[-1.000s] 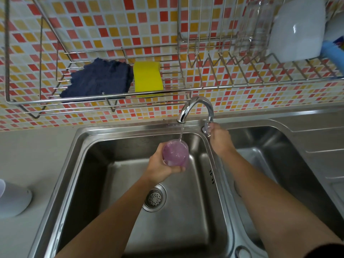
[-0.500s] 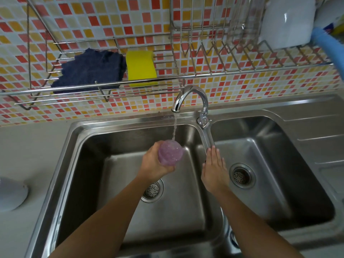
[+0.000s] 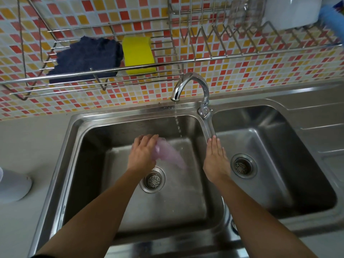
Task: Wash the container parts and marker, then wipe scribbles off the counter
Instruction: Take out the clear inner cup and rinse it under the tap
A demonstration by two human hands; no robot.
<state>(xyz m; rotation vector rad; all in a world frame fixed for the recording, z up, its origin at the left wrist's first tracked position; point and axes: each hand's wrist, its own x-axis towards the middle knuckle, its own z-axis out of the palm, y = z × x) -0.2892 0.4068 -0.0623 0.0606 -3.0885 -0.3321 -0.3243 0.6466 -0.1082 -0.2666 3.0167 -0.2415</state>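
Purple container part mid-shake over left basin

Translucent purple container part (image 3: 167,155) clenched in left hand (image 3: 142,155), motion-blurred, tilted down-right above the left basin (image 3: 93,146), near the drain (image 3: 153,180). Looks like shaking out rinse water. Right hand (image 3: 216,159) flat, fingers straight, grasping nothing, resting on or just above the divider between basins; cannot tell which. Tap (image 3: 191,86) dribbling a thin stream just right of the part, not hitting it.

To do well: keep left grip firm, wet plastic likely slippery. Shake with opening down, low inside the basin so splash stays off the counter (image 3: 28,146). Bring back under the stream if residue remains. Shut tap with free right hand when done. Marker not visible. Yellow sponge (image 3: 138,54) and dark cloth (image 3: 87,58) on wire rack (image 3: 204,58) above, handy for wiping later.
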